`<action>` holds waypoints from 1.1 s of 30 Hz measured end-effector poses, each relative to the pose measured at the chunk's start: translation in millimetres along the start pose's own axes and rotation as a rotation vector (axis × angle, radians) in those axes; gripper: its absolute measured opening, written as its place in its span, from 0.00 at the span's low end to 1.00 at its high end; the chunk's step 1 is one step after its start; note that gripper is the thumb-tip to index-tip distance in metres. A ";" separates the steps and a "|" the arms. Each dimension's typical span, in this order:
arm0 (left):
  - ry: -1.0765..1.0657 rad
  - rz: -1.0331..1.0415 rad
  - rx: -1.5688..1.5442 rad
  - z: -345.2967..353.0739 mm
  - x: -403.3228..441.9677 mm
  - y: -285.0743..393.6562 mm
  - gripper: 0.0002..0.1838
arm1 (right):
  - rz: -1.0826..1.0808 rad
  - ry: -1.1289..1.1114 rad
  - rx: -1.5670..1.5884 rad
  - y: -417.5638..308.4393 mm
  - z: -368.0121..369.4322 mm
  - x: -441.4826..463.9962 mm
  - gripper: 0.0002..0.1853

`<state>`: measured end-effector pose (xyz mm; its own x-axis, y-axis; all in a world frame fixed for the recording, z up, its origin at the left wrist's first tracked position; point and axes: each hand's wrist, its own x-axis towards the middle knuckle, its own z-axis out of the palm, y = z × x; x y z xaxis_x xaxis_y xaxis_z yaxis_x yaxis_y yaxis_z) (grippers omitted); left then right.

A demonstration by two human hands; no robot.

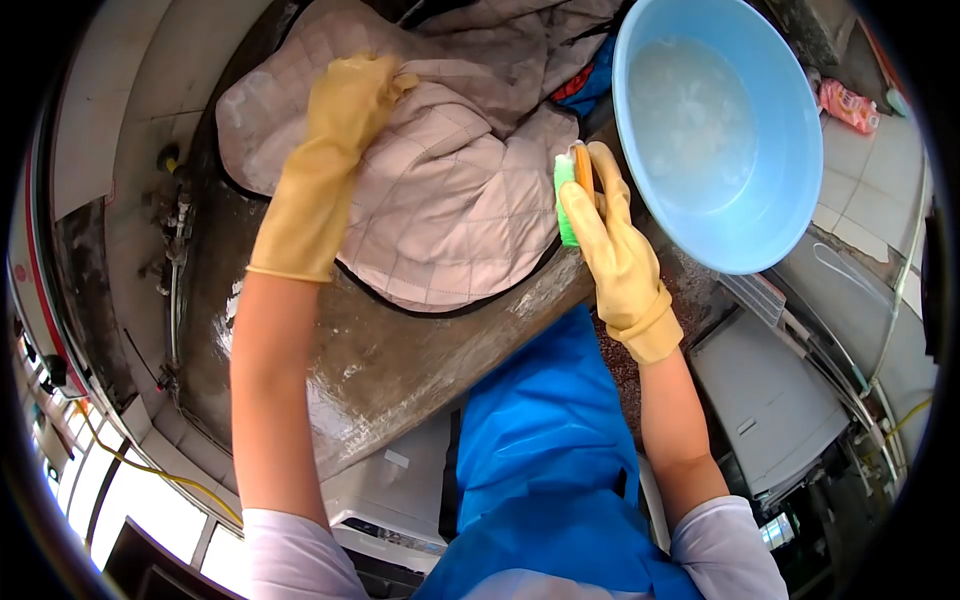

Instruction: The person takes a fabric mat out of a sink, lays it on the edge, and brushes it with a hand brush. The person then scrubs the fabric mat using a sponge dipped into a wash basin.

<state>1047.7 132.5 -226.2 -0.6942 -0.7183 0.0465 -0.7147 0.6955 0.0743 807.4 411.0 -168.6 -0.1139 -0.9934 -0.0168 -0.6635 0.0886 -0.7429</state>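
Note:
A wet, quilted pinkish-beige cloth [450, 210] with a dark edge lies bunched on the brown stone slab [400, 350]. My left hand [360, 95], in a yellow rubber glove, is closed on the upper part of the cloth, its fingers bent down into the fabric. To the right of the cloth, my right hand [615, 240], gloved too, grips a brush with an orange back [583, 168] and green bristles [566, 200]. The bristles face the cloth's right edge, over the slab's edge.
A light blue basin [790, 150] with cloudy water stands at the upper right. Beyond it lies a pink bottle [848, 106]. Pipes and a tap [170, 160] run along the left wall. A white machine [390, 480] is below the slab, and a grey lid [765, 390] at the right.

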 end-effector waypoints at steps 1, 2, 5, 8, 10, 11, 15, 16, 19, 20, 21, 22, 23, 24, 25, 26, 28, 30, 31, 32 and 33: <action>0.086 0.063 -0.027 1.3 -0.7 -7.9 0.18 | -0.018 0.019 0.025 4.7 1.6 1.1 0.33; 0.165 0.128 -0.057 2.1 -3.6 -16.2 0.15 | -0.036 0.038 0.049 9.4 3.2 2.2 0.34; 0.094 0.068 -0.143 -32.7 4.6 -38.8 0.15 | -0.366 0.155 -0.281 17.8 8.5 13.8 0.37; 0.217 0.156 -0.163 -95.1 1.6 -49.8 0.13 | -0.454 0.180 -0.444 7.7 20.8 21.0 0.40; 0.212 0.130 -0.199 -119.2 -11.9 -80.1 0.09 | -0.402 0.227 -0.291 8.3 24.4 23.9 0.38; 0.243 0.062 -0.189 -120.5 -10.2 -100.3 0.10 | -0.381 0.237 -0.286 11.9 26.0 24.6 0.38; -0.093 -0.289 0.599 -73.4 -1.3 -196.2 0.19 | 0.017 -0.014 0.300 -1.4 21.3 9.6 0.43; -0.089 -0.287 0.608 -68.0 8.7 -196.0 0.19 | -0.025 -0.010 0.394 -3.7 24.0 12.2 0.44; -0.149 -0.259 0.511 -52.6 14.5 -166.9 0.20 | -0.062 -0.074 0.415 -4.8 20.6 7.4 0.44; -0.062 -0.330 0.418 -51.0 16.7 -152.6 0.22 | -0.049 -0.083 0.429 -5.4 17.8 6.4 0.44; 0.026 -0.399 0.323 -51.6 19.4 -135.6 0.25 | -0.035 -0.091 0.442 -6.5 15.4 6.1 0.43; 0.251 -0.232 0.291 -57.6 12.5 -120.3 0.25 | -0.038 -0.107 0.443 -8.8 14.0 6.7 0.43; 0.474 -0.061 0.258 -65.7 0.0 -101.9 0.25 | 0.022 -0.096 0.470 -10.9 13.1 8.5 0.43; 0.507 0.054 0.153 -71.0 -12.7 -79.4 0.25 | 0.082 -0.085 0.495 -12.9 13.1 9.5 0.42; 0.536 0.169 0.047 -79.0 -28.3 -44.6 0.25 | 0.187 -0.113 0.549 -15.2 12.6 7.9 0.41; 0.460 0.175 -0.120 -82.9 -46.4 -4.5 0.26 | 0.190 -0.100 0.462 -17.5 11.9 6.3 0.40; 0.182 0.068 -0.477 -70.6 -81.4 81.8 0.28 | 0.303 -0.115 0.443 -28.4 6.1 9.7 0.41; 0.064 -0.017 -0.600 -42.5 -97.1 139.0 0.30 | 0.061 -0.124 0.206 -24.4 8.1 8.5 0.34; 0.129 -0.060 -0.530 -29.2 -94.9 153.2 0.30 | -0.134 -0.085 0.011 -21.4 9.9 7.8 0.29; 0.143 -0.114 -0.498 -13.4 -92.5 157.5 0.29 | -0.313 -0.011 -0.170 -18.5 11.7 7.1 0.25; 0.087 -0.149 -0.427 -10.2 -87.2 160.7 0.25 | -0.159 -0.095 -0.028 -29.1 4.5 6.1 0.23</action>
<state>994.3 306.8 -208.2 -0.5638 -0.8214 0.0862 -0.6940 0.5277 0.4897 829.3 402.0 -150.1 0.0634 -0.9974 0.0351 -0.6883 -0.0691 -0.7221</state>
